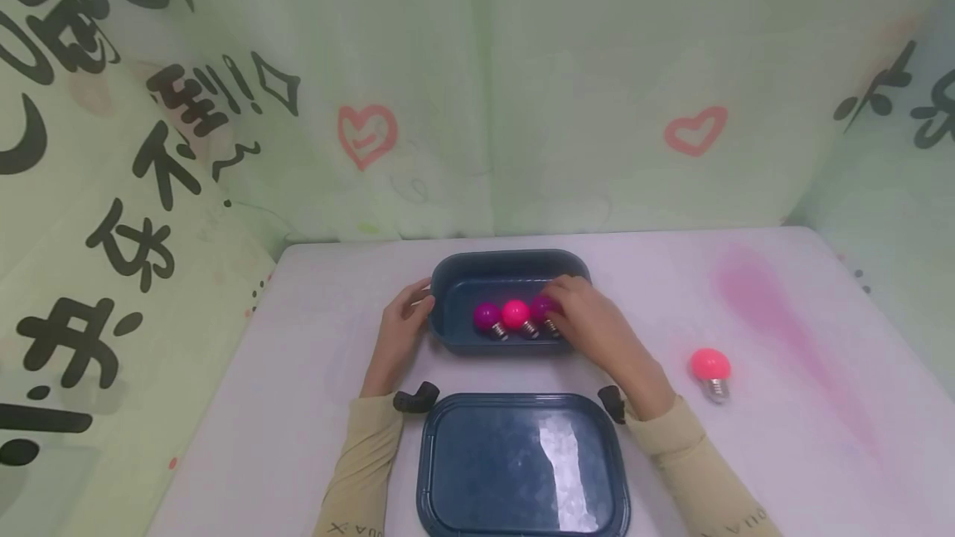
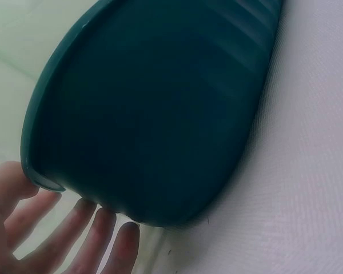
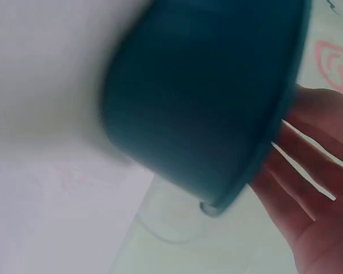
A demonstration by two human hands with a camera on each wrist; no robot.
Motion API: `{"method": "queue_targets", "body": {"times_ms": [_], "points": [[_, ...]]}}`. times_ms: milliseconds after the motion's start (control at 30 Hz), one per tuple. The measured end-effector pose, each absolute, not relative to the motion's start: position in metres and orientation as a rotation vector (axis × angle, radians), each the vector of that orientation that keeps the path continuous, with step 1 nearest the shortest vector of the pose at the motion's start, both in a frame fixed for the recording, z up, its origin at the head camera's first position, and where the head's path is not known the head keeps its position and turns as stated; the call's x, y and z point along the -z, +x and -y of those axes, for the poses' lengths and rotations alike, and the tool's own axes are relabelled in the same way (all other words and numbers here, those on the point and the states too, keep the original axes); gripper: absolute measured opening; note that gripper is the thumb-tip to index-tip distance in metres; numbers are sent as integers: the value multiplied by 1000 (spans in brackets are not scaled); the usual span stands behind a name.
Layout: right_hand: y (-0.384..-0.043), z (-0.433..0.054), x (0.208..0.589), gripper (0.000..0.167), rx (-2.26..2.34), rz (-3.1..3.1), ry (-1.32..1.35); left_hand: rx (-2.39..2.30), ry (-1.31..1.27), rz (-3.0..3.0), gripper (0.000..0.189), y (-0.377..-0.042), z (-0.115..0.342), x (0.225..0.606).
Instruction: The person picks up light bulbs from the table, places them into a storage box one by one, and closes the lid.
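Observation:
A dark blue container (image 1: 455,330) stands near the back of the table. In it, a purple light bulb (image 1: 488,316) and a pink light bulb (image 1: 515,315) lie side by side, metal bases toward the front right. My right hand (image 1: 589,317) reaches over the container's right end and pinches another purple light bulb (image 1: 543,307) beside them, partly covering it. In the right wrist view its fingertips are hidden behind the rim. My left hand (image 1: 404,317) touches the container's left end, its fingertips (image 2: 126,231) against the outer wall and extended in the left wrist view.
A dark blue lid (image 1: 515,462) lies on the table (image 1: 313,437) in front of the container, between the forearms. Another pink light bulb (image 1: 710,367) lies on the right side of the table. A light green curtain (image 1: 522,106) hangs behind.

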State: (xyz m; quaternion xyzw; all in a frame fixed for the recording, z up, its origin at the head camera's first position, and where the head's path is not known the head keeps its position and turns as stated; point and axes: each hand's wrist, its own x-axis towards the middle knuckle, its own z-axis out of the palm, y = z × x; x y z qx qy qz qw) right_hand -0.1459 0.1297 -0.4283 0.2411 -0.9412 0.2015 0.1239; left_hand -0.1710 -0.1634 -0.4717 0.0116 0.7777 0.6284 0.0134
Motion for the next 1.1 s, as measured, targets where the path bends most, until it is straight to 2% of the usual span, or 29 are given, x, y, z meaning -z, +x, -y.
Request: {"method": "queue_targets", "body": {"times_ms": [200, 633, 1100], "points": [[-134, -135, 422, 29, -553, 2736, 707, -1967, 52, -2450, 42, -178, 168, 489], [-107, -154, 412, 41, -503, 2857, 588, -1965, 59, -2441, 41, -175, 167, 485], [-83, -177, 414, 41, -442, 2909, 496, -1965, 59, -2450, 41, -175, 169, 489]]}}
